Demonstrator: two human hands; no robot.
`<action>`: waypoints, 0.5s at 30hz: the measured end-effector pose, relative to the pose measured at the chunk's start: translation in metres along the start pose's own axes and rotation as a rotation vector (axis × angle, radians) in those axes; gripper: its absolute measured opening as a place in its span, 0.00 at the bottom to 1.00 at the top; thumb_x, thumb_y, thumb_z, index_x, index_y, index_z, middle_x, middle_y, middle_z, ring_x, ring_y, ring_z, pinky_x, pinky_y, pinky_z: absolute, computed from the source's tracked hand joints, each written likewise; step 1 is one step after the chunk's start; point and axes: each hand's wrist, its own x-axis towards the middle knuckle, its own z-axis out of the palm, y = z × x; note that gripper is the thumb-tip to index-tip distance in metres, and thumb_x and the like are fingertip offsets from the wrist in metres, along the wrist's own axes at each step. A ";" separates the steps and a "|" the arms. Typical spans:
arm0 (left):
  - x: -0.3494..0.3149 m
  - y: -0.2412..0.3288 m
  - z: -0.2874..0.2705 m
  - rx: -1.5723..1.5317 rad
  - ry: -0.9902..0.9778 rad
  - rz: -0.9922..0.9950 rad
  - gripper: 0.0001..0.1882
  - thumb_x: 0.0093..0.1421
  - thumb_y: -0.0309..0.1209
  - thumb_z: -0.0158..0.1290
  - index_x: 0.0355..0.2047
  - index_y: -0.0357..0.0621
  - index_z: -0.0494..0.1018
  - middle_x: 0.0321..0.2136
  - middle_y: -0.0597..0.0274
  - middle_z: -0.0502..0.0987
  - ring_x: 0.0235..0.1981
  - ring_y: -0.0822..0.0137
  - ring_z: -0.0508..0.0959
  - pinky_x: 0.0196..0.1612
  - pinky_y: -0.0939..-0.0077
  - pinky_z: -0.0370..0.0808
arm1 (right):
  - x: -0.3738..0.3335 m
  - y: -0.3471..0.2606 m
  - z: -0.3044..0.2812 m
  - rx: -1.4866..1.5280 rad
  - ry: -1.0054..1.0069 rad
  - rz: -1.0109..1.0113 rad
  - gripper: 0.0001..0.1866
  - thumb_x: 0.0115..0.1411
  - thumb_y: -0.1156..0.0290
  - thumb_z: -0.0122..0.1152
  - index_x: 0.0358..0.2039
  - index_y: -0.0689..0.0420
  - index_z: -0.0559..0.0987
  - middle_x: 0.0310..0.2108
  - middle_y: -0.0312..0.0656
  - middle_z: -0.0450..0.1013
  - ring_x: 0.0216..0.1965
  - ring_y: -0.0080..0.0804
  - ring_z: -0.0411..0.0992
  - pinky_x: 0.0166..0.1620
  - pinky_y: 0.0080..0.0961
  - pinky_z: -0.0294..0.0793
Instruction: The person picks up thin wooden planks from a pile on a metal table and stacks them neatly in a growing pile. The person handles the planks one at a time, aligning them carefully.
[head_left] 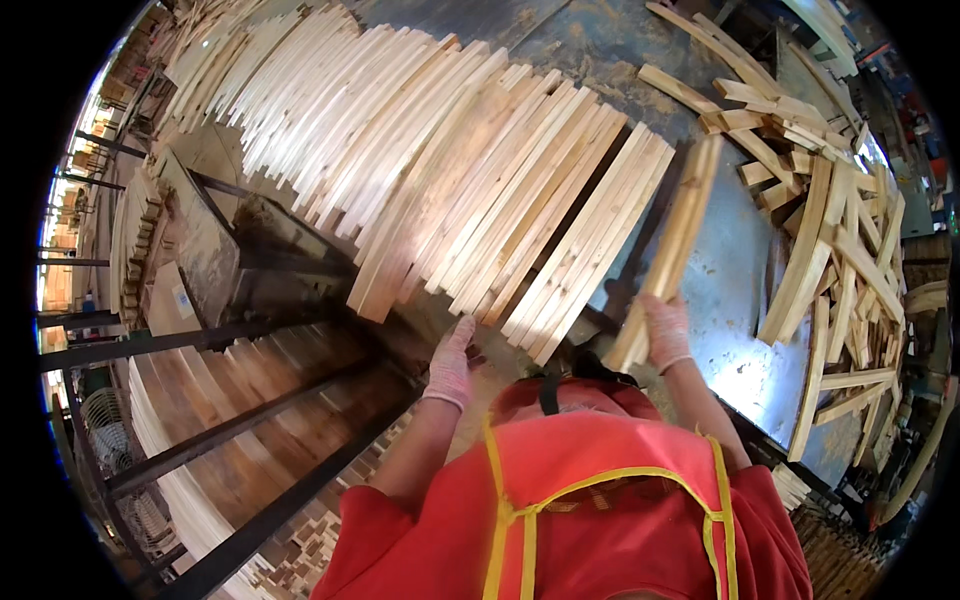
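Observation:
My right hand [666, 332], in a pale glove, is closed round the near end of a wooden strip [684, 222]. That strip is held lengthwise away from me, over the blue-grey metal table [735, 270]. Left of it lies a group of pale wooden strips [598, 245] side by side, with a dark gap between them and the longer row of strips [440, 150]. My left hand [453, 362], gloved too, is by the near ends of the row with its fingers stretched out. It holds nothing, and I cannot tell whether a fingertip touches the wood.
A jumbled heap of wooden pieces [840, 250] covers the table's right side. Sawdust [595, 68] lies on its far part. At lower left, dark metal bars [235, 425] cross in front of stacked boards [225, 390]. A dark metal frame [285, 240] stands left of the row.

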 end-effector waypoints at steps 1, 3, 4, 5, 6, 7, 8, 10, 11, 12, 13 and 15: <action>0.014 -0.006 0.005 -0.124 -0.021 -0.017 0.17 0.66 0.47 0.63 0.49 0.53 0.79 0.40 0.66 0.81 0.40 0.62 0.79 0.44 0.61 0.75 | 0.009 0.015 0.009 -0.111 0.004 0.004 0.34 0.56 0.78 0.69 0.62 0.63 0.67 0.40 0.47 0.77 0.38 0.38 0.77 0.41 0.35 0.82; 0.035 -0.013 0.017 -0.370 -0.065 -0.047 0.18 0.66 0.50 0.61 0.49 0.54 0.78 0.39 0.66 0.81 0.41 0.61 0.78 0.45 0.59 0.74 | 0.005 0.020 0.043 -0.217 -0.026 0.004 0.42 0.56 0.78 0.71 0.69 0.63 0.61 0.48 0.50 0.77 0.45 0.39 0.77 0.50 0.34 0.80; 0.031 -0.009 0.026 -0.355 -0.068 -0.049 0.19 0.67 0.50 0.60 0.49 0.54 0.78 0.39 0.66 0.81 0.41 0.61 0.78 0.46 0.59 0.73 | 0.001 0.019 0.055 -0.214 -0.049 0.006 0.47 0.55 0.78 0.72 0.72 0.63 0.57 0.53 0.51 0.76 0.49 0.40 0.76 0.55 0.33 0.78; 0.015 -0.001 0.034 -0.335 -0.067 -0.054 0.19 0.68 0.51 0.60 0.49 0.54 0.78 0.40 0.66 0.81 0.42 0.61 0.78 0.47 0.58 0.73 | -0.003 0.011 0.062 -0.208 -0.076 0.010 0.50 0.56 0.78 0.72 0.73 0.63 0.53 0.56 0.52 0.74 0.53 0.40 0.75 0.58 0.32 0.75; -0.001 0.006 0.039 -0.315 -0.060 -0.053 0.19 0.68 0.51 0.59 0.50 0.53 0.78 0.40 0.66 0.81 0.42 0.61 0.78 0.47 0.58 0.73 | -0.006 0.003 0.067 -0.199 -0.108 0.015 0.53 0.56 0.77 0.73 0.75 0.64 0.50 0.60 0.53 0.73 0.57 0.40 0.73 0.62 0.31 0.72; -0.014 0.012 0.040 -0.185 -0.086 0.043 0.20 0.70 0.52 0.56 0.50 0.53 0.77 0.44 0.64 0.82 0.44 0.60 0.78 0.47 0.62 0.73 | 0.001 0.009 0.065 -0.228 -0.091 0.004 0.52 0.56 0.77 0.73 0.75 0.64 0.51 0.63 0.53 0.71 0.61 0.40 0.71 0.65 0.29 0.68; -0.033 0.021 0.041 -0.089 -0.075 0.143 0.22 0.70 0.54 0.55 0.50 0.52 0.78 0.44 0.63 0.82 0.43 0.60 0.79 0.47 0.62 0.75 | 0.005 0.014 0.059 -0.269 -0.100 -0.003 0.56 0.55 0.70 0.76 0.76 0.65 0.49 0.65 0.56 0.69 0.63 0.44 0.69 0.67 0.30 0.66; -0.066 0.047 0.049 0.113 -0.069 0.346 0.25 0.70 0.57 0.52 0.50 0.50 0.78 0.43 0.60 0.83 0.41 0.60 0.81 0.45 0.64 0.78 | 0.025 0.043 0.049 -0.375 -0.049 -0.002 0.61 0.52 0.62 0.78 0.76 0.65 0.48 0.65 0.59 0.69 0.65 0.47 0.69 0.68 0.32 0.66; -0.067 0.066 0.040 0.045 -0.190 0.301 0.28 0.71 0.59 0.50 0.51 0.48 0.78 0.41 0.57 0.84 0.39 0.59 0.82 0.43 0.63 0.80 | 0.028 0.046 0.050 -0.362 -0.087 -0.016 0.65 0.50 0.56 0.79 0.77 0.65 0.47 0.64 0.62 0.69 0.66 0.50 0.70 0.69 0.33 0.66; -0.065 0.087 0.032 -0.019 -0.314 0.245 0.30 0.71 0.61 0.48 0.51 0.47 0.79 0.39 0.55 0.84 0.36 0.59 0.84 0.40 0.63 0.83 | 0.029 0.044 0.050 -0.425 -0.073 -0.006 0.65 0.49 0.58 0.79 0.77 0.64 0.46 0.61 0.60 0.73 0.61 0.49 0.74 0.65 0.33 0.70; -0.081 0.117 0.051 -0.041 -0.398 0.154 0.34 0.72 0.64 0.44 0.50 0.44 0.80 0.38 0.52 0.84 0.33 0.59 0.85 0.38 0.59 0.86 | 0.025 0.034 0.050 -0.378 -0.096 0.016 0.63 0.51 0.60 0.77 0.77 0.64 0.45 0.57 0.58 0.75 0.57 0.48 0.76 0.62 0.34 0.73; -0.072 0.163 0.087 0.291 -0.492 0.140 0.34 0.72 0.57 0.47 0.62 0.39 0.73 0.41 0.51 0.84 0.37 0.58 0.86 0.40 0.56 0.85 | 0.011 0.018 0.044 -0.267 -0.110 0.026 0.60 0.54 0.65 0.74 0.77 0.63 0.45 0.52 0.54 0.77 0.50 0.45 0.78 0.55 0.33 0.77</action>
